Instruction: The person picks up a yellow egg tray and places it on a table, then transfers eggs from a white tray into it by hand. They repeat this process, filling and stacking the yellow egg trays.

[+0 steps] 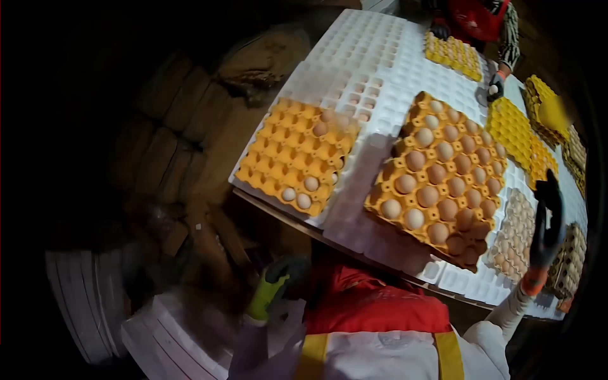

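My left hand [277,285], in a yellow-green glove with dark fingers, is low by my body, off the table edge. Its fingers are too dim to read, and I see nothing in it. My right hand [548,218], in a dark glove with an orange cuff, is raised at the right, fingers stretched out and apart. A small pale patch shows between its thumb and fingers. Left of it, an orange egg tray [384,175] is full of brown and cream eggs [428,195]. Another orange egg tray [266,152] at the left carries several eggs, mostly near its right side.
White cell trays [354,44] cover the table. A co-worker [475,19] across it holds an egg [493,90] in a gloved hand. Yellow trays [510,130] and a grey tray of eggs [514,231] lie at the right. White stacked trays [85,304] stand lower left.
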`<state>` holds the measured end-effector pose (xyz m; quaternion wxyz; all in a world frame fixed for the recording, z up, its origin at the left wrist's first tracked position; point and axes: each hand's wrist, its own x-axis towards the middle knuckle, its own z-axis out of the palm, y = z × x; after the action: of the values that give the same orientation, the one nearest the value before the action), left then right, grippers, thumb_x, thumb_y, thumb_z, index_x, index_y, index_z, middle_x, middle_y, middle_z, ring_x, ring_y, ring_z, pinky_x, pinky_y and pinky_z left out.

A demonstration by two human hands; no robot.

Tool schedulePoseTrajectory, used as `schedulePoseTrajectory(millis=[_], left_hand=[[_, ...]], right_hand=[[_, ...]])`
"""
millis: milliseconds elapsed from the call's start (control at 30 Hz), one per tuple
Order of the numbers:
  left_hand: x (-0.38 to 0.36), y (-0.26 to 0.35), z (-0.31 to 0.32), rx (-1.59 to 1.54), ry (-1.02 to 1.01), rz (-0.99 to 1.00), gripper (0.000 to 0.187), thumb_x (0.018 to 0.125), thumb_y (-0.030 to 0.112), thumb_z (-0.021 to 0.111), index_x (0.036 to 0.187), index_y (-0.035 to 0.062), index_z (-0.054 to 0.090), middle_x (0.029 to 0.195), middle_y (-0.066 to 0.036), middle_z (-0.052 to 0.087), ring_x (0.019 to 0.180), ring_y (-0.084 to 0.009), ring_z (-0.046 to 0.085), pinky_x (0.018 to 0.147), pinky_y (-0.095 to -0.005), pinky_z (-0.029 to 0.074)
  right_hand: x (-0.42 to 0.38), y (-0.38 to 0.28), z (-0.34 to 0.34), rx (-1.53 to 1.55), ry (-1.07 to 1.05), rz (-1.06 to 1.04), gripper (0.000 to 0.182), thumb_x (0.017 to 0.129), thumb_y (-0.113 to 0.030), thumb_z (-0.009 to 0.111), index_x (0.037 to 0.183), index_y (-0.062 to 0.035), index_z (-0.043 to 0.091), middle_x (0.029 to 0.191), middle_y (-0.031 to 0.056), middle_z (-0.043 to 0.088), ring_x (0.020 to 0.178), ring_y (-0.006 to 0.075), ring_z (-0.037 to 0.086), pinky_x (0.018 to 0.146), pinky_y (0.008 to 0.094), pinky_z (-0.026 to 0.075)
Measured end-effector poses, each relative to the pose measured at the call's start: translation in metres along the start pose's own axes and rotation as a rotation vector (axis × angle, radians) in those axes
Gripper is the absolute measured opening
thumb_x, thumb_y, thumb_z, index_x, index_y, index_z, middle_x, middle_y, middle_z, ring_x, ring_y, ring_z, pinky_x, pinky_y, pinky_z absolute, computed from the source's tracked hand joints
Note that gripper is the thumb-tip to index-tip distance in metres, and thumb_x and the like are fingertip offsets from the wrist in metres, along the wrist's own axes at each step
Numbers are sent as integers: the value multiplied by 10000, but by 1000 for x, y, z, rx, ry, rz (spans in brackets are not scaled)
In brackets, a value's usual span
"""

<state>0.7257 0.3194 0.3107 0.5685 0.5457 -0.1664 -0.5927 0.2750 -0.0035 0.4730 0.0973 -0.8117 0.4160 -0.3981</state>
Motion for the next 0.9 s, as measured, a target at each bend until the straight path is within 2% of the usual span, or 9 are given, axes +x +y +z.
schedulePoseTrajectory(millis=[100,167,267,333,400,600,733,800,900], left_hand=[[27,71,-67,14,12,311,404,968,-26,529,1370,-60,525,1413,-187,570,1247,-225,601,1038,-317,487],[99,94,-177,384,230,420,471,843,-153,533,1293,-32,600,1298,-115,658,1128,-196,652,901,-267,522],[145,160,-146,788,45,529,402,829,-86,653,1220,9,665,1174,-106,686,983,-198,658,839,-294,539],[165,173,-130,994,-158,485,403,847,-38,688,1245,20,658,1192,-124,683,1044,-234,665,910,-350,545],[187,165,-109,1278,-276,829,390,792,75,772,1176,90,707,1138,-98,684,973,-276,652,866,-389,535],[211,111,-77,1597,-431,962,463,814,278,735,1235,105,646,1321,-88,605,1269,-346,507,1038,-507,389],[210,103,-87,1534,-476,1009,354,851,253,715,1163,96,655,1244,-70,630,1224,-338,545,989,-496,422],[214,106,-86,1501,-526,989,315,853,232,715,1138,110,658,1186,-61,644,1194,-326,561,972,-486,432],[226,130,-82,1490,-668,942,346,825,181,752,1157,114,680,1142,-70,652,1108,-315,597,922,-454,476]], right_hand=[[-9,-72,27,95,143,-35,367,985,-75,541,1314,87,565,1258,210,637,1061,282,630,916,369,501],[-37,-136,80,294,29,36,351,951,-137,591,1215,94,594,1140,234,653,1018,319,629,833,381,509],[-3,-247,207,311,-410,72,304,823,-93,744,1105,-6,668,1002,163,672,958,354,652,787,403,511],[-39,-233,293,329,-589,214,530,764,-236,847,1235,-87,654,1095,141,663,962,344,636,828,421,505],[-59,-233,353,40,-531,258,552,778,-289,832,1269,-116,647,1153,140,628,1002,338,597,882,437,481],[-90,-236,418,-305,-346,196,521,733,-297,818,1230,-240,671,1284,103,570,1195,351,506,967,491,427],[-86,-227,412,34,-233,199,469,650,-152,853,1075,-118,659,1196,100,620,1075,318,585,949,452,458],[-90,-228,409,603,-54,682,496,701,-14,795,1149,-62,587,1130,83,603,1040,236,591,929,360,486],[-53,-215,396,583,-80,633,532,715,-5,801,1191,-42,567,1181,103,550,1095,240,579,960,338,484]])
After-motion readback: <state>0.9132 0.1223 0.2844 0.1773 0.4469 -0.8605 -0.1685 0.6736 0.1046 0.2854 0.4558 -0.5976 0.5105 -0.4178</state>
